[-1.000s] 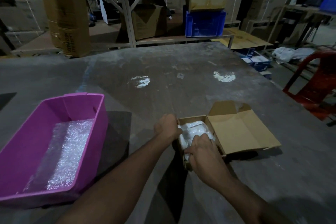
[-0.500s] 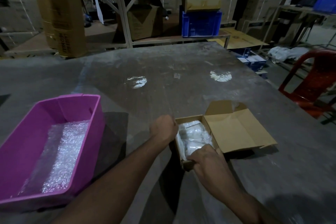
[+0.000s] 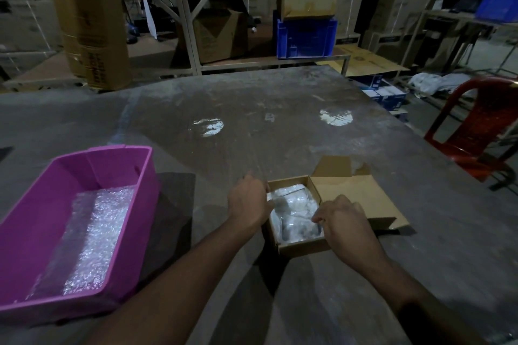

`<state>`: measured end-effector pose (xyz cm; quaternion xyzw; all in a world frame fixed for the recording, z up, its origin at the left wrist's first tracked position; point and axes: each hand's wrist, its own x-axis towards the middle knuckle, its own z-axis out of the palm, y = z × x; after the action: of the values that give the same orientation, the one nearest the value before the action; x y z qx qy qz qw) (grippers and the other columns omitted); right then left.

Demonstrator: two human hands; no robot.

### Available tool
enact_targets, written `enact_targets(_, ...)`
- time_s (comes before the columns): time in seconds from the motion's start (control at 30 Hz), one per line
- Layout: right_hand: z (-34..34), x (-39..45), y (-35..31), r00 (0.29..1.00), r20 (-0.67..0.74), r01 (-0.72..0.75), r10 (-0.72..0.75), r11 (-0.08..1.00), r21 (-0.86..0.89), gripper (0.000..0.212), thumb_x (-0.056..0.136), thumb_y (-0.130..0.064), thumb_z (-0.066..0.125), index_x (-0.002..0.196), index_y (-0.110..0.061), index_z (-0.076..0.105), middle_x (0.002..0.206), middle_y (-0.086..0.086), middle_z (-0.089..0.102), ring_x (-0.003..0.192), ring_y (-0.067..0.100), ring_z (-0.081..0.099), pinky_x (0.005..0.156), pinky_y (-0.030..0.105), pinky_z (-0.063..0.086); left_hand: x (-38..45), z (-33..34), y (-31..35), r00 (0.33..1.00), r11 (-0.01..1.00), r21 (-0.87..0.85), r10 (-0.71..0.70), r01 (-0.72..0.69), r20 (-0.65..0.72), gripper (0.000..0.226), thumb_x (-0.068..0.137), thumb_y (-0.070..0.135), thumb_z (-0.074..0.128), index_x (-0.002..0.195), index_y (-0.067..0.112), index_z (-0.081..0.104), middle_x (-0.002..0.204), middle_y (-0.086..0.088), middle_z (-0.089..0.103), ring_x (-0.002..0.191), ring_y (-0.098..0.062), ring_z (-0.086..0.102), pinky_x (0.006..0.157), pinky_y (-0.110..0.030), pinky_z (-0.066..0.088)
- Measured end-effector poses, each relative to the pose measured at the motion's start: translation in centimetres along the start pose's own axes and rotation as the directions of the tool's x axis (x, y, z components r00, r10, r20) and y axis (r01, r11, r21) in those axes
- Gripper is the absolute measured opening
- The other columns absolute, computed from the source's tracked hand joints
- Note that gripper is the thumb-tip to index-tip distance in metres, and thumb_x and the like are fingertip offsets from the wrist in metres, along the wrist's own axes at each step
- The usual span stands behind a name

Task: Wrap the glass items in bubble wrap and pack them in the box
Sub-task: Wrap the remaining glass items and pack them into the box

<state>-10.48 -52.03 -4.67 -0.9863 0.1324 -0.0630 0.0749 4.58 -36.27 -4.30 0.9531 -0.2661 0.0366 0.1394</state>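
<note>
The bubble-wrapped bundle [image 3: 294, 211] lies inside the small cardboard box [image 3: 304, 248], filling most of it, white and glossy in the dim light. The box stands on the grey surface [image 3: 280, 120] with its lid flap [image 3: 356, 199] folded open to the right. The left hand [image 3: 249, 202] is at the box's left wall with fingers curled over the rim, gripping it. The right hand [image 3: 343, 220] rests over the right near corner, fingers bent and touching the bundle; whether it pinches the wrap I cannot tell. To the left, apart from the box, a pink bin [image 3: 123, 165] holds a sheet of bubble wrap [image 3: 89, 235]. A red chair [image 3: 476, 126] stands beyond the surface's right edge.
</note>
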Motion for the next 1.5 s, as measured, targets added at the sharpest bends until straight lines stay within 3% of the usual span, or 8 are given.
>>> enact_targets(0.17, 0.9, -1.3, -1.0, 0.996, 0.076, 0.024, -0.035, 0.99, 0.142, 0.04, 0.084, -0.023, 0.043, 0.102, -0.039, 0.075, 0.103, -0.012, 0.063, 0.101, 0.014, 0.051, 0.083, 0.032, 0.035, -0.3, 0.1, 0.5, 0.997, 0.995, 0.092, -0.034, 0.027, 0.075, 0.018, 0.086, 0.029, 0.067, 0.089, 0.014, 0.076, 0.097, -0.006, 0.073, 0.091, -0.026, 0.069, 0.064, -0.029, 0.046)
enact_targets(0.37, 1.7, -2.4, -2.3, 0.991, 0.082, 0.104, -0.104, 0.995, 0.001, 0.038, 0.079, -0.023, 0.042, 0.097, -0.034, 0.073, 0.099, -0.011, 0.069, 0.108, 0.017, 0.051, 0.075, 0.033, 0.022, 0.1, -0.3, 0.9, 0.991, 0.994, 0.109, -0.022, 0.007, 0.136, 0.023, 0.09, 0.022, 0.064, 0.107, 0.011, 0.074, 0.111, -0.01, 0.073, 0.104, -0.031, 0.07, 0.081, -0.036, 0.056)
enact_targets(0.5, 2.0, -2.3, -2.9, 0.994, -0.018, 0.106, -0.106, 0.994, -0.029, 0.032, 0.073, -0.018, 0.047, 0.082, -0.034, 0.074, 0.085, -0.012, 0.069, 0.094, 0.02, 0.058, 0.07, 0.034, 0.032, -0.7, -0.9, 0.3, 0.99, 0.996, -0.057, -0.059, 0.067, 0.131, 0.025, 0.089, 0.033, 0.061, 0.099, 0.016, 0.076, 0.101, -0.006, 0.075, 0.096, -0.029, 0.071, 0.073, -0.032, 0.053)
enact_targets(0.7, 1.4, 0.0, -8.1, 0.967, -0.207, 0.207, -0.149, 0.932, 0.297, 0.032, 0.077, -0.023, 0.048, 0.085, -0.038, 0.074, 0.088, -0.012, 0.069, 0.089, 0.017, 0.056, 0.077, 0.039, 0.047, -3.4, -4.6, -4.2, 0.986, 0.948, -0.271, -0.155, 0.164, 0.055, 0.026, 0.085, 0.043, 0.065, 0.094, 0.021, 0.076, 0.089, 0.003, 0.076, 0.088, -0.02, 0.071, 0.074, -0.034, 0.058)
enact_targets(0.9, -0.2, 2.6, -18.5, 0.901, -0.315, 0.431, -0.298, 0.696, 0.574, 0.024, 0.082, -0.01, 0.057, 0.088, -0.023, 0.077, 0.084, -0.013, 0.068, 0.087, 0.008, 0.051, 0.077, 0.025, 0.041, -7.5, -10.5, -10.7, 0.948, 0.889, -0.411, -0.283, 0.202, -0.146, 0.019, 0.083, 0.042, 0.07, 0.096, 0.028, 0.077, 0.086, 0.011, 0.077, 0.084, -0.01, 0.072, 0.077, -0.031, 0.057)
enact_targets(1.1, -0.9, 5.2, -28.6, 0.855, -0.287, 0.513, -0.431, 0.632, 0.581, 0.027, 0.082, -0.01, 0.056, 0.092, -0.024, 0.077, 0.088, -0.016, 0.07, 0.088, 0.012, 0.06, 0.082, 0.024, 0.044, -11.3, -14.3, -19.3, 0.863, 0.84, -0.462, -0.433, 0.283, -0.26, 0.014, 0.091, 0.035, 0.07, 0.099, 0.027, 0.078, 0.085, 0.01, 0.074, 0.077, -0.009, 0.067, 0.074, -0.031, 0.055)
enact_targets(1.27, 0.7, 7.0, -35.1, 0.8, -0.018, 0.574, -0.599, 0.757, 0.312, 0.029, 0.089, -0.012, 0.056, 0.11, -0.017, 0.076, 0.113, 0.0, 0.074, 0.106, 0.019, 0.066, 0.091, 0.032, 0.052, -14.3, -15.6, -26.6, 0.793, 0.795, -0.39, -0.57, 0.465, -0.216, 0.006, 0.092, 0.029, 0.07, 0.088, 0.027, 0.074, 0.087, 0.004, 0.076, 0.081, -0.02, 0.07, 0.075, -0.035, 0.057)
enact_targets(1.5, 4.1, 6.9, -41.4, 0.675, 0.47, 0.675, -0.57, 0.733, -0.08, 0.025, 0.088, -0.018, 0.068, 0.108, -0.004, 0.066, 0.11, 0.015, 0.069, 0.101, 0.033, 0.066, 0.073, 0.032, 0.045, -16.3, -15.0, -32.5, 0.804, 0.781, -0.299, -0.59, 0.549, -0.066, 0.025, 0.086, 0.035, 0.076, 0.109, 0.026, 0.072, 0.095, 0.001, 0.075, 0.086, -0.023, 0.069, 0.08, -0.034, 0.056)
